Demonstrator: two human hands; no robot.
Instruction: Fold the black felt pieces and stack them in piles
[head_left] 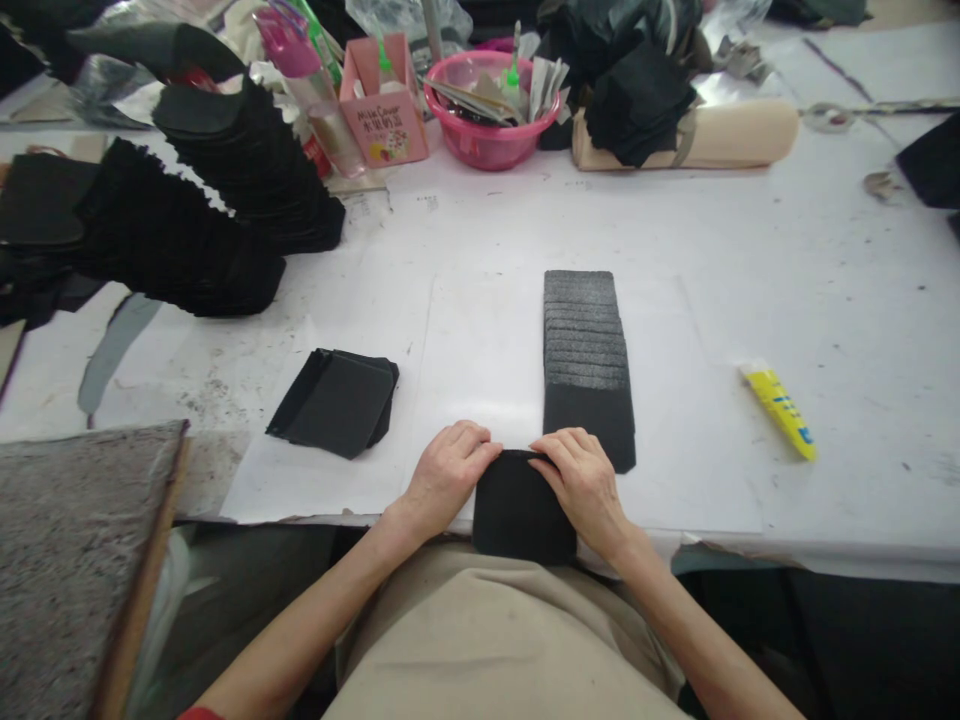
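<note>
Close to my body, a black fabric piece with rounded near corners lies over the table's front edge. My left hand pinches its far left corner between thumb and fingers. At the far right corner, my right hand grips the same piece. Just beyond my right hand lies a row of overlapping black pieces, whose exposed far strips look grey and speckled. A small loose stack of black pieces rests on the white paper to the left of my hands.
Two tall leaning stacks of black pieces stand at the left. A yellow tube lies at the right. Along the back are a pink box, a pink basket and a beige roll. A rough grey board juts in at lower left.
</note>
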